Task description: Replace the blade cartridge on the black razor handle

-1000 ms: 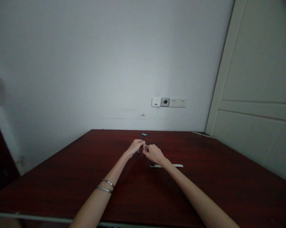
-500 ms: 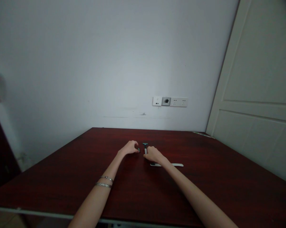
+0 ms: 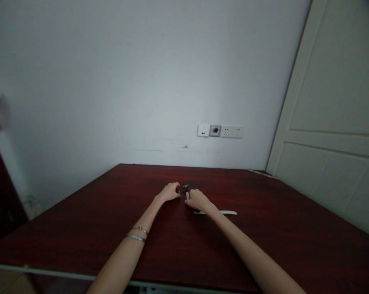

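My right hand [image 3: 198, 199] is closed on the white handle of a razor [image 3: 187, 195], whose green-and-dark head points away from me and is tilted. Facing it, my left hand [image 3: 170, 191] has its thumb and fingers curled about a small green-and-dark piece [image 3: 179, 192], which looks pinched at the fingertips. A narrow gap separates this piece from the razor. Under my right wrist lies a long, thin white object [image 3: 229, 212] with a dark part at its left end; the wrist hides its middle, and its kind is unclear.
The dark red-brown table [image 3: 89, 228] reaches to a white wall [image 3: 159, 81] with a row of sockets [image 3: 231, 131]. A pale panelled door [image 3: 331, 122] stands at the right. Near the far right corner lies a flat strip [image 3: 262, 174].
The razor's head has tilted, its left side dropping a little. My left fingertips have shifted slightly around the small piece. The long white object stays in place.
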A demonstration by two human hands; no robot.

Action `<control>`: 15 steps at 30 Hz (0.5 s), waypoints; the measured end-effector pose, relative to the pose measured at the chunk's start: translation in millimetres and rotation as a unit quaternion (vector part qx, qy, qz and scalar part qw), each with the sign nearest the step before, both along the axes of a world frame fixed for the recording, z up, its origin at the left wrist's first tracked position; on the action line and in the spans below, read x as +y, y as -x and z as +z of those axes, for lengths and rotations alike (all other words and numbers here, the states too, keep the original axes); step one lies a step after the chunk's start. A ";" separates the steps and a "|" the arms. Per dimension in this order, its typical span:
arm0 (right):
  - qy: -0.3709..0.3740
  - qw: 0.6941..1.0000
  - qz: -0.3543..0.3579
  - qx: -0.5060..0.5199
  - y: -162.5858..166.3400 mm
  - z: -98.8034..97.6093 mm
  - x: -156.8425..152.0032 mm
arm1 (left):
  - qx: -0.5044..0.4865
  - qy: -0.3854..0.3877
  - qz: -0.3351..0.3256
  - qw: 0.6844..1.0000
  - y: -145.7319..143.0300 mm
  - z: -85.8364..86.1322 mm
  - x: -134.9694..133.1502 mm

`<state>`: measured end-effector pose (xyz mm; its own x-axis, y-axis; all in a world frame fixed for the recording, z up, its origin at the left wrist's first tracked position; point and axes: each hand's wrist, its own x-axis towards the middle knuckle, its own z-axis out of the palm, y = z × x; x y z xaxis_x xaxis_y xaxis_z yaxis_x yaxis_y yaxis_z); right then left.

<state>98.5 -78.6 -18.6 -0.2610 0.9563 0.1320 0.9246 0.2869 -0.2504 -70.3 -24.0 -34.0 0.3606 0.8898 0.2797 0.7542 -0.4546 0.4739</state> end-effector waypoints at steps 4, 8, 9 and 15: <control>0.001 1.000 -0.003 -0.003 2.0 0.9 -2.4 | -0.040 0.011 -0.002 0.999 0.0 -3.3 1.7; 0.001 1.000 -0.003 0.010 0.8 3.9 -4.6 | -0.066 0.024 -0.025 0.997 0.5 -3.6 1.5; -0.003 1.000 -0.003 0.015 -0.6 5.1 -4.8 | -0.070 0.028 -0.027 0.997 0.7 -3.6 1.5; -0.031 0.998 -0.021 0.048 -21.9 14.5 0.8 | -0.061 0.028 -0.024 0.997 1.7 -5.0 2.2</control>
